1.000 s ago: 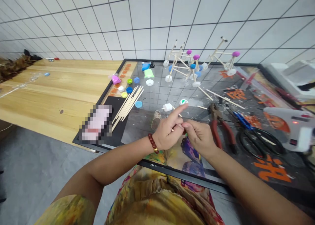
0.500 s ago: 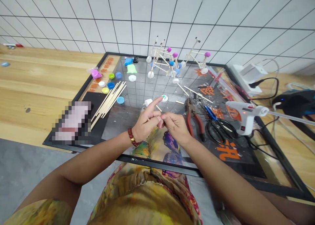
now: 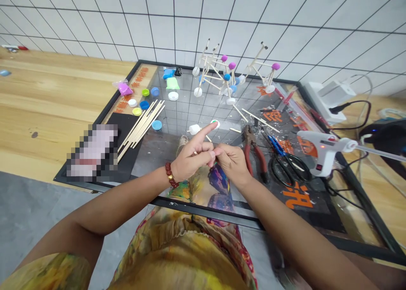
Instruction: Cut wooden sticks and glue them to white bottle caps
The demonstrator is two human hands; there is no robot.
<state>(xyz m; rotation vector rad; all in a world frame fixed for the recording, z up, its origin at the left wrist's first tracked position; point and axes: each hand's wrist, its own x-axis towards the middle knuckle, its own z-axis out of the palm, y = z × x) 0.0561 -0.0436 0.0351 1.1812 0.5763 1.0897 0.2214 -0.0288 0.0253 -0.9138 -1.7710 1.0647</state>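
Note:
My left hand, with a beaded bracelet on its wrist, has its index finger stretched out while the thumb and other fingers are closed. Its thumb tip meets the pinched fingertips of my right hand above the near part of the glossy board. Whatever lies between the fingertips is hidden or too small to name. Just beyond them, a short wooden stick pokes out beside the left hand; I cannot tell if it is held. A white lump and a white cap with green in it lie past the index finger.
Wooden sticks and coloured caps lie to the left. A stick frame with coloured balls stands at the back. On the right are pliers, scissors and a white glue gun with its cord.
The camera view has shifted a little, so the board's contents appear farther right. Both hands stay pinched together, with the left index finger still stretched out.

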